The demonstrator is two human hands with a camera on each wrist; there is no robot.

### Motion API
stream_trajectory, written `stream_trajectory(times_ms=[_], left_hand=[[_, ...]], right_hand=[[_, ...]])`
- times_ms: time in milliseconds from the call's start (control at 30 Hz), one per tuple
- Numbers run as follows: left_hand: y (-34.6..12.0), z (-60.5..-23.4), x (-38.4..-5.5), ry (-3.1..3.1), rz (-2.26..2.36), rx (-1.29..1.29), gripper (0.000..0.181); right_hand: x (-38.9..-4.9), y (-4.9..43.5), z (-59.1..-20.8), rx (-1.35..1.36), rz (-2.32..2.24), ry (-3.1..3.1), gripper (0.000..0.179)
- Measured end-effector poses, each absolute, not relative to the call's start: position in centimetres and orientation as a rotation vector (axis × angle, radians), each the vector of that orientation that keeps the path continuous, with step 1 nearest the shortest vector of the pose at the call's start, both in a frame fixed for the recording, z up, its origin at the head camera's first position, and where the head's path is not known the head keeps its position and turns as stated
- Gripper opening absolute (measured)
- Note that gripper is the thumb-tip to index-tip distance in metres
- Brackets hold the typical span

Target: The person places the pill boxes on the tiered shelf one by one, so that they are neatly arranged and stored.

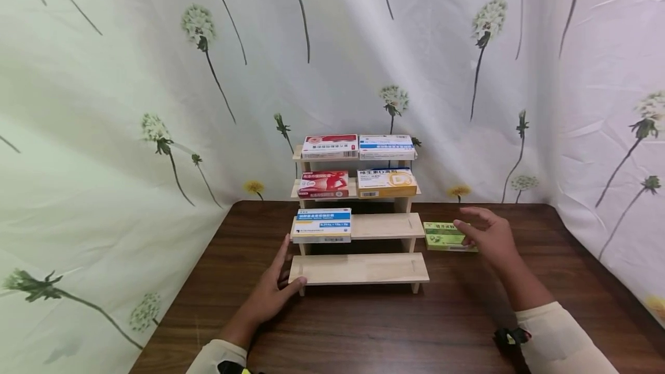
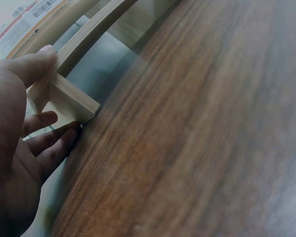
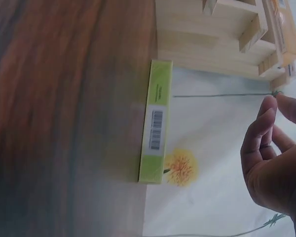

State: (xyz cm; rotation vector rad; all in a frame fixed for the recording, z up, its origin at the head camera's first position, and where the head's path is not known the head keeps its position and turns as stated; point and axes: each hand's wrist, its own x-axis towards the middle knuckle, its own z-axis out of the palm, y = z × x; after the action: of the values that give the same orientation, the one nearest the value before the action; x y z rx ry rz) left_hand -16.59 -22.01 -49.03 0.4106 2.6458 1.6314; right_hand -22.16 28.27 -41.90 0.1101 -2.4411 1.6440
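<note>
A stepped wooden display stand carries medicine boxes on its upper steps. My left hand holds the stand at its lower left end. The thumb lies on the bottom step, and the other fingers reach around beside the leg. On the table to the right of the stand lies a green medicine box, its barcode side facing the right wrist camera. Above and beside that box hovers my right hand, its fingers loosely bent with nothing between them; the right wrist view shows it apart from the box.
A blue-and-white box sits at the left of the second step up. Above it are a red box and a yellow-and-white box. Two more boxes stand on the top step. A dandelion-print curtain surrounds the dark wooden table.
</note>
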Motion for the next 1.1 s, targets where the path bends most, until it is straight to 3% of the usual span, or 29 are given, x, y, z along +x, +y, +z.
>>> stream_trajectory(times_ms=[167, 500, 1100], left_hand=[[-22.1, -48.9, -16.7, 2.653, 1.629, 0.412, 0.102], [-22.1, -48.7, -16.7, 2.655, 1.604, 0.389, 0.102], [-21.8, -48.7, -16.7, 2.649, 1.615, 0.397, 0.101]], right_hand=[[-22.5, 29.3, -42.0, 0.013, 1.619, -2.507, 0.062], [-23.4, 31.4, -43.0, 0.069, 1.613, -2.637, 0.072], [-25.5, 34.7, -45.8, 0.171, 1.423, -2.806, 0.075]])
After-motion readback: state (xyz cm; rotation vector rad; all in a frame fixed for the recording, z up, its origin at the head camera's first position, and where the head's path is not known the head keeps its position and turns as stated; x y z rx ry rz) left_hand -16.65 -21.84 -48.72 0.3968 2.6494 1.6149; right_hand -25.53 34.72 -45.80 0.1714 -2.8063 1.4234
